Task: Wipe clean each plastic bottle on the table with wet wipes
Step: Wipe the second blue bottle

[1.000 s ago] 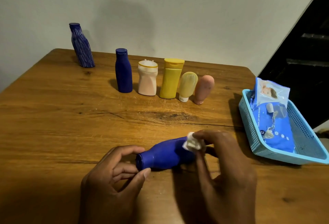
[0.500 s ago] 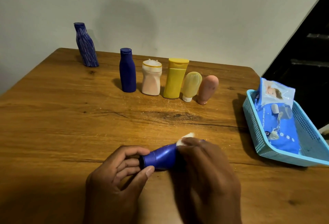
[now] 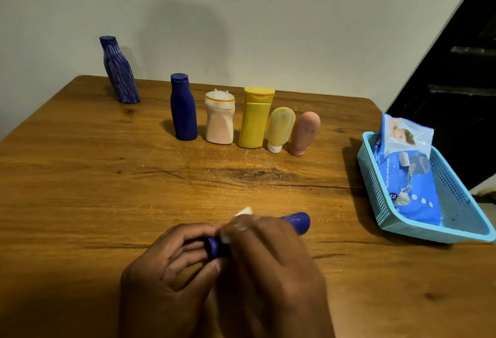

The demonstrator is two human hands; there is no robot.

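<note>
Nearest the viewer, both hands work over the front middle of the wooden table (image 3: 80, 176). The left hand (image 3: 171, 270) curls its fingers and thumb round the cap end of a blue bottle (image 3: 295, 221). The right hand (image 3: 271, 260) wraps over the bottle's middle, pressing a white wet wipe (image 3: 243, 213) against it; only small corners of the wipe show above and beside the fingers.

The bottle lies on its side, held just above or on the tabletop; which cannot be told. Its long axis runs from lower left to upper right, cap end toward the left hand, base end pointing toward the basket.

Bare wood lies to the left of the hands and between the hands and the row of bottles beyond. To the right, a light blue basket (image 3: 375, 192) sits at the table's right edge, its far corner overhanging. A blue wipes pack (image 3: 413, 190) lies inside it.

Farther back stand, left to right, a dark blue bottle (image 3: 183, 112), a pale pink bottle (image 3: 219, 120), a yellow bottle (image 3: 255, 120), a pale yellow tube (image 3: 280, 128) and a pink tube (image 3: 304, 133), close together. A streaked blue bottle (image 3: 118, 72) stands apart near the far left corner, by the wall (image 3: 268, 15).
</note>
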